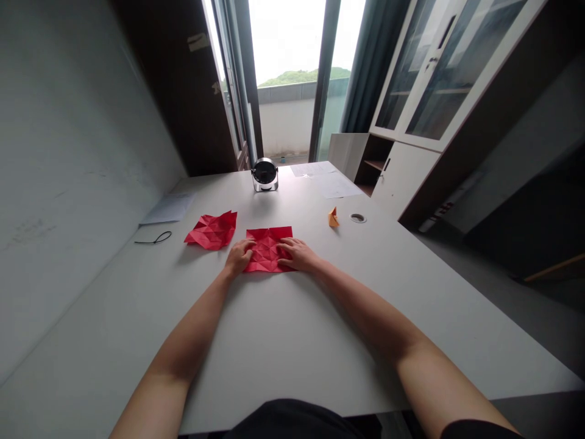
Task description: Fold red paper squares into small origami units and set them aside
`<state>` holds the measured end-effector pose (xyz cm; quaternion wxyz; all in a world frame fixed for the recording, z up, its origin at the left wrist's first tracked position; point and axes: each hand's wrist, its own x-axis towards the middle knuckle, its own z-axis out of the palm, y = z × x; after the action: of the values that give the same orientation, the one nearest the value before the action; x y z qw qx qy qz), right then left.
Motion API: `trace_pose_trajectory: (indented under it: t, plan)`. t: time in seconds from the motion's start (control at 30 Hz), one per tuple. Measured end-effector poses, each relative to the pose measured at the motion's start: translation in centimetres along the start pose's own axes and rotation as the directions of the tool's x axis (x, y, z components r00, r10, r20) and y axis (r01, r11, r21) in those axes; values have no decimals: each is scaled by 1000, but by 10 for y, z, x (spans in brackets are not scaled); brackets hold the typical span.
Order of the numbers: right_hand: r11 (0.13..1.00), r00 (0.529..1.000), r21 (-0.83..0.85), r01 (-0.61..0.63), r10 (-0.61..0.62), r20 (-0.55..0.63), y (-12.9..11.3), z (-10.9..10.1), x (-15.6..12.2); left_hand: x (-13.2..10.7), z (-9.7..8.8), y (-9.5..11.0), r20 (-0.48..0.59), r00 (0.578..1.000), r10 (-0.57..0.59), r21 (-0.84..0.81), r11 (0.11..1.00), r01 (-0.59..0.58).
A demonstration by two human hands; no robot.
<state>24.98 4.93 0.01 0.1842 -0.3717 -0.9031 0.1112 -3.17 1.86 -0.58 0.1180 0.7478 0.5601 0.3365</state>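
A creased red sheet of origami paper (264,251) lies nearly flat on the white table in front of me, with a grid of fold lines across it. My left hand (238,257) rests on its left edge, thumb and fingers apart. On the right side of the sheet lies my right hand (299,253), its fingers spread over the paper. Neither hand is closed around anything. To the left of the sheet sits a second crumpled red paper (212,231), raised in places and apart from my hands.
A small orange folded paper piece (333,217) stands right of the sheet, beside a round cable hole (358,217). Farther back is a small black fan (265,175). A black cable tie (154,239) lies at left. White papers (340,185) lie at the far right, near cabinets.
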Motion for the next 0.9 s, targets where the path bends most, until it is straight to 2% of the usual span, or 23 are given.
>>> trace_pose_trajectory:
  t: [0.13,0.23,0.47,0.6,0.73,0.83,0.9]
  plan:
    - [1000,998,13,-17,18,-53,2,-4,0,-1,-2,5,8,1000,-16,-33,999,16]
    - [999,998,30,-11,13,-68,2,-5,-1,-3,-3,11,17,1000,13,-38,999,-12]
    - [985,996,171,36,-22,-81,-7,-5,1,-5,0,28,12,999,37,-263,964,-33]
    - [965,996,261,-14,35,-76,-24,-6,4,-6,5,42,-7,1000,26,-340,940,-27]
    - [961,991,271,-55,86,-104,-38,-8,5,-7,6,53,20,997,81,-373,925,-68]
    - [966,988,251,-53,87,-127,-41,-9,4,-8,6,58,44,995,93,-366,928,-70]
    - [964,983,249,-96,131,-125,-40,-8,3,-8,8,58,45,995,90,-359,931,-69]
